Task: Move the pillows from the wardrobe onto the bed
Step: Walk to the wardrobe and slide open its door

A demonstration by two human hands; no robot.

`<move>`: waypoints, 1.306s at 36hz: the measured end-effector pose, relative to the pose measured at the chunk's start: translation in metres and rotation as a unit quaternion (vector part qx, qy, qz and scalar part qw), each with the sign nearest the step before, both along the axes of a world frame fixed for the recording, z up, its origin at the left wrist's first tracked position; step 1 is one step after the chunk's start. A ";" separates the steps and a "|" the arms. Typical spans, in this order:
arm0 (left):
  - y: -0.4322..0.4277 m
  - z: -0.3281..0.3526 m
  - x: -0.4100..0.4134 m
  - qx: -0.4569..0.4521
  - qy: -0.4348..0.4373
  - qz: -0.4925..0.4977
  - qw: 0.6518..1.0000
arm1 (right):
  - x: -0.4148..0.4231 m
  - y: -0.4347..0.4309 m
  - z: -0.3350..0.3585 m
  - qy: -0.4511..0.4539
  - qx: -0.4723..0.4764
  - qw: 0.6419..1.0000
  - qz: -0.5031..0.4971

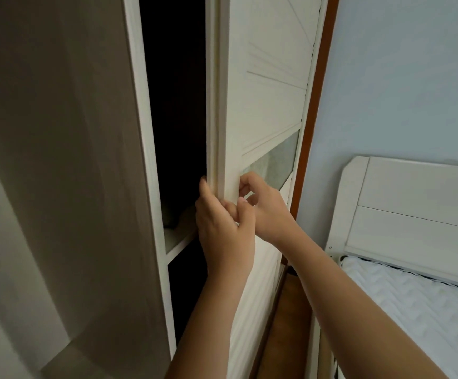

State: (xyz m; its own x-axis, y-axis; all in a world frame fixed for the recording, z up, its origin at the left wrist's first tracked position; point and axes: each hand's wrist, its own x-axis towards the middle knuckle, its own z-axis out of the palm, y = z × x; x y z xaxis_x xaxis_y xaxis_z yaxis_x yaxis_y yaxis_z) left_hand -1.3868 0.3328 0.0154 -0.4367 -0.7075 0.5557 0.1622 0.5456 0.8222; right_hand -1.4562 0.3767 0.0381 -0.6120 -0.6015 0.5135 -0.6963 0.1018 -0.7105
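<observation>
Left of the sliding door (pixel 260 105), the wardrobe (pixel 175 105) gapes dark; a dim shape on its shelf (pixel 177 236) may be a pillow, though I cannot tell. The left hand (pixel 222 228) curls closed around the door's edge; the right hand (pixel 263 206) pinches its face. Sliding evenly should prevent jamming. Right of the door lies the bare bed (pixel 413 305).

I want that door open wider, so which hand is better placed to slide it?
Probably left: the left hand already wraps the white sliding wardrobe door edge; the right hand only rests on its face.
</observation>
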 end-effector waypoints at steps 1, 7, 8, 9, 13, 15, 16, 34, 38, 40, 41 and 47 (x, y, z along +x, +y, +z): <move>0.000 0.000 -0.004 0.000 0.000 0.004 1.000 | -0.004 0.000 0.000 0.000 0.000 1.000 -0.001; -0.001 0.002 -0.025 0.004 -0.004 0.012 1.000 | -0.026 -0.001 -0.002 0.009 -0.005 1.000 -0.007; -0.002 0.003 -0.029 0.005 -0.006 0.014 1.000 | -0.030 -0.001 -0.003 0.012 -0.003 1.000 -0.012; -0.003 0.003 -0.033 0.006 -0.008 0.015 1.000 | -0.035 -0.002 -0.003 0.015 -0.002 1.000 -0.015; -0.006 0.004 -0.050 0.016 -0.021 0.002 1.000 | -0.052 -0.004 -0.005 0.022 -0.006 1.000 -0.022; -0.008 0.005 -0.059 0.023 -0.027 -0.006 0.999 | -0.061 -0.004 -0.005 0.023 -0.007 0.999 -0.027; -0.009 0.006 -0.063 0.026 -0.028 -0.010 0.999 | -0.066 -0.004 -0.005 0.023 -0.007 0.999 -0.029; -0.041 0.020 -0.115 0.082 -0.073 -0.128 0.986 | -0.131 -0.007 -0.010 0.001 0.005 0.997 -0.074; -0.049 0.021 -0.125 0.061 -0.095 -0.133 0.985 | -0.135 -0.007 -0.010 -0.020 0.012 0.996 -0.086; -0.050 0.023 -0.130 0.057 -0.100 -0.131 0.985 | -0.137 -0.006 -0.007 -0.022 0.019 0.996 -0.088; -0.049 0.023 -0.133 0.054 -0.100 -0.129 0.985 | -0.138 -0.006 -0.006 -0.025 0.025 0.996 -0.088; -0.046 0.025 -0.144 0.051 -0.099 -0.108 0.988 | -0.142 -0.005 -0.001 -0.038 0.049 0.994 -0.092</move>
